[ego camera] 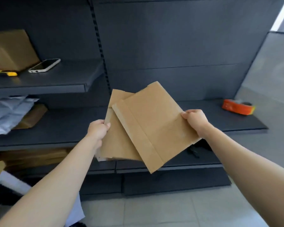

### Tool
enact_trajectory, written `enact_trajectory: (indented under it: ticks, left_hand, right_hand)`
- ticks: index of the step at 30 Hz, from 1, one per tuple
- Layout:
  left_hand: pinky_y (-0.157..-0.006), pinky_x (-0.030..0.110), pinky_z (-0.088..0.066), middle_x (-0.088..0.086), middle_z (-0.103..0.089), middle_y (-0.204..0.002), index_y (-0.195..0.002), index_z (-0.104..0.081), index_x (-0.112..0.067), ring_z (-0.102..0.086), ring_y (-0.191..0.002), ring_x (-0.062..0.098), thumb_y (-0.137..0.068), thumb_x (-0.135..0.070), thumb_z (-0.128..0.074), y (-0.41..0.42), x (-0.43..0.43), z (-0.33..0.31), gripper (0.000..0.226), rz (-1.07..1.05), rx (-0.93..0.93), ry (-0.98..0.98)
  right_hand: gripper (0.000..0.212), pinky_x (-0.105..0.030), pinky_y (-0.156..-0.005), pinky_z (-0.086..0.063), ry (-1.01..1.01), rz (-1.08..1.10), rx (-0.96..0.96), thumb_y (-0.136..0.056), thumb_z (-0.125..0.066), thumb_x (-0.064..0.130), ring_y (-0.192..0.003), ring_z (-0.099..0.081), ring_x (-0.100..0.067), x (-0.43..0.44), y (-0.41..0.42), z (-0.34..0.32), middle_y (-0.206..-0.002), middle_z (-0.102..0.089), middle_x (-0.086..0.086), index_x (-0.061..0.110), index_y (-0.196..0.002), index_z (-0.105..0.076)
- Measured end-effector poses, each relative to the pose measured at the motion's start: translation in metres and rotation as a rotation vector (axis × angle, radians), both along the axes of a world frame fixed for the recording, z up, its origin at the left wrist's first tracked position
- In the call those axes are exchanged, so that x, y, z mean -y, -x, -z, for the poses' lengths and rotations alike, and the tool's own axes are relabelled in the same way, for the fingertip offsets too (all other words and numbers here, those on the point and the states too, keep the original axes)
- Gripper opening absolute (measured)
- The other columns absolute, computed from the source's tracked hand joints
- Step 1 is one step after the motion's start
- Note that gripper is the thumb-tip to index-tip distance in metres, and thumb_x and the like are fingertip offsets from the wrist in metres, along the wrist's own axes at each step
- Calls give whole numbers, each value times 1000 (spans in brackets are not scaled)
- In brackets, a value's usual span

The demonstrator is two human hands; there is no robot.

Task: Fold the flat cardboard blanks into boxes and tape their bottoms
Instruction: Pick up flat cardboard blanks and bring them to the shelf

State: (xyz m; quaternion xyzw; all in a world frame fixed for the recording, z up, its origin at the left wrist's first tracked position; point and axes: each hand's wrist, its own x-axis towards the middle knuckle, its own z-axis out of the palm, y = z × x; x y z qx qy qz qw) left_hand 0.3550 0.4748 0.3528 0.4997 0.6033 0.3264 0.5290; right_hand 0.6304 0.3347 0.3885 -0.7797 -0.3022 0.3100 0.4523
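Right thumb down on top, the other fingers tucked beneath and out of sight: the right hand (195,122) is pinching the near-right corner of the top blank (154,125). The blank is held flat and tilted, its far corner pointed at the dark back panel. On the left, the left hand (97,130) is curled round the left edge of the stack of blanks (116,141), thumb laid on top, fingers hidden underneath. The top blank is fanned off to the right and overlaps the stack, so the step in hand is judged to be the parting of one blank from the rest.

For a clean job, the single blank should be slid sideways until clear, so that no second sheet is dragged along, and the stack squeezed firmly at its edge. The stack is then best set down on the shelf (64,128), so that both hands are freed for opening the blank along its creases. One crease is seen along the blank's left side, well apart from the right fingers.

Further out, the tape dispenser (238,106) is lying far right on the shelf, well apart from both hands. A phone (44,65) and a yellow knife (5,73) are seen on the upper shelf, far left.
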Motion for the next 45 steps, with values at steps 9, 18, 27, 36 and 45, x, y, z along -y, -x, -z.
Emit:
enact_trajectory:
  ticks: [9, 18, 27, 36, 45]
  left_hand:
    - [-99, 38, -40, 4, -55, -129, -132, -51, -3, -52, -113, 26, -96, -12, -53, -147, -26, 25, 37, 140, -36, 58]
    - [-108, 46, -34, 12, -48, -140, -137, -46, -7, -45, -127, 31, -96, -14, -53, -264, -86, 50, 42, 238, -45, 128]
    - [-108, 42, -33, 14, -46, -141, -140, -42, -6, -44, -128, 32, -97, -10, -52, -343, -104, 74, 45, 213, -105, 208]
    - [-109, 40, -32, 15, -41, -145, -142, -39, -5, -41, -132, 31, -97, -8, -51, -407, -79, 104, 47, 28, -105, 258]
    - [-64, 27, -38, 11, -48, -99, -70, -47, -14, -48, -75, 22, -95, -2, -47, -420, -59, 133, 28, -156, -191, 267]
  right_hand:
    - [20, -39, -89, -48, 24, 358, -19, -95, -51, 22, -91, -61, -30, 40, -125, 8, -106, -67, -15, 11, -98, -67]
    - [13, -33, -74, -42, 43, 575, -32, -94, -52, 24, -83, -56, -24, 9, -224, 25, -97, -60, -9, 12, -93, -57]
    - [22, -30, -78, -44, 106, 597, -21, -91, -53, 23, -86, -57, -26, -20, -304, 43, -95, -63, -9, 12, -103, -67]
    - [15, -39, -93, -50, 157, 402, -4, -93, -52, 23, -101, -62, -32, -40, -395, 60, -100, -64, -12, 13, -97, -62]
    - [24, -31, -80, -42, 232, 248, 27, -94, -52, 19, -90, -53, -26, -46, -437, 84, -100, -59, -10, 6, -109, -64]
